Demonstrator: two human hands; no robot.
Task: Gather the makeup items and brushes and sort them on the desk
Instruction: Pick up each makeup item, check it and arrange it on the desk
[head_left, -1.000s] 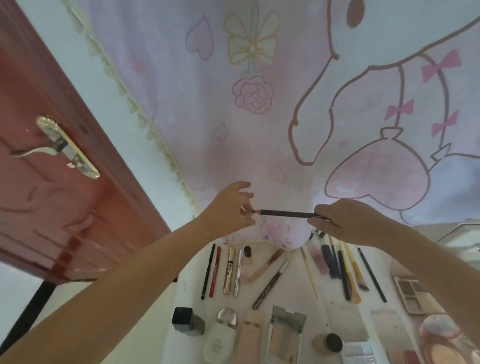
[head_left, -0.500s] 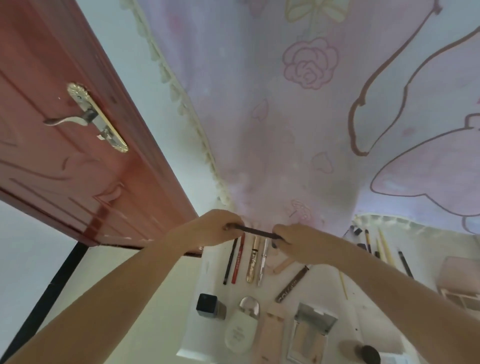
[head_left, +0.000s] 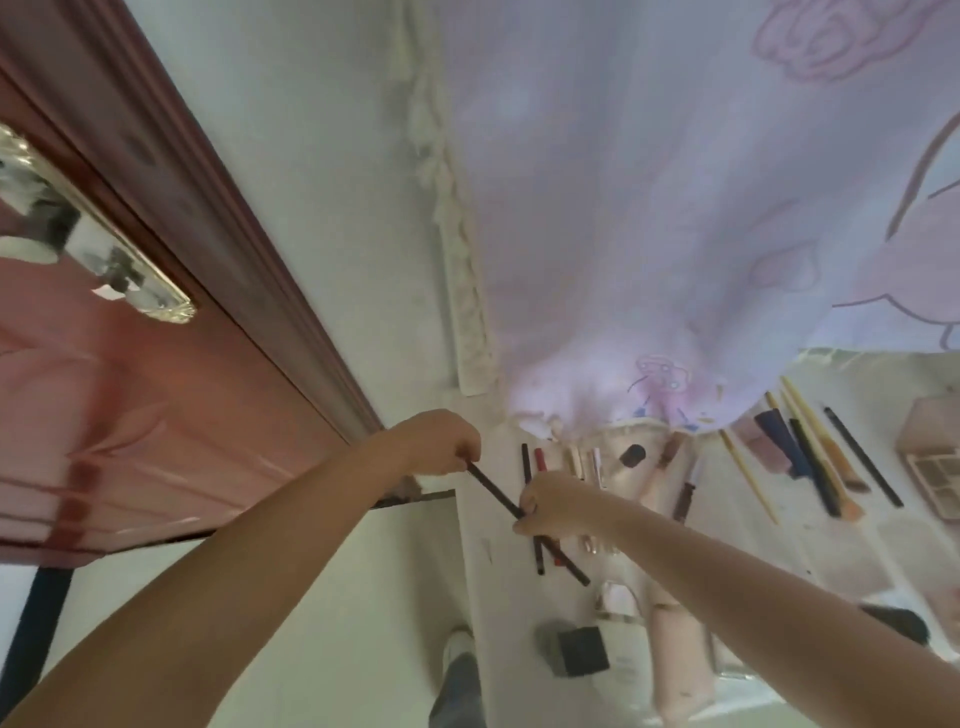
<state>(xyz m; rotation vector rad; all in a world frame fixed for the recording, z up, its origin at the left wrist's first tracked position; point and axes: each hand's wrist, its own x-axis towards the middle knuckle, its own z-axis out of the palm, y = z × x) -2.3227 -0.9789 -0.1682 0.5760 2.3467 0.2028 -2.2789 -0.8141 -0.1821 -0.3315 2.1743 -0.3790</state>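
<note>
Both hands pinch one thin black makeup pencil (head_left: 493, 491): left hand (head_left: 434, 441) at its upper end, right hand (head_left: 558, 504) mid-shaft. Pencil slants above white desk (head_left: 810, 540), over a red pencil (head_left: 541, 457).

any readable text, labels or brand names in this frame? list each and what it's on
None legible.
Brown-capped tube: a mark down its side, blurred.
Black pencil held by left hand and right hand: no visible print.
Curtain: drawings only, no words.
</note>
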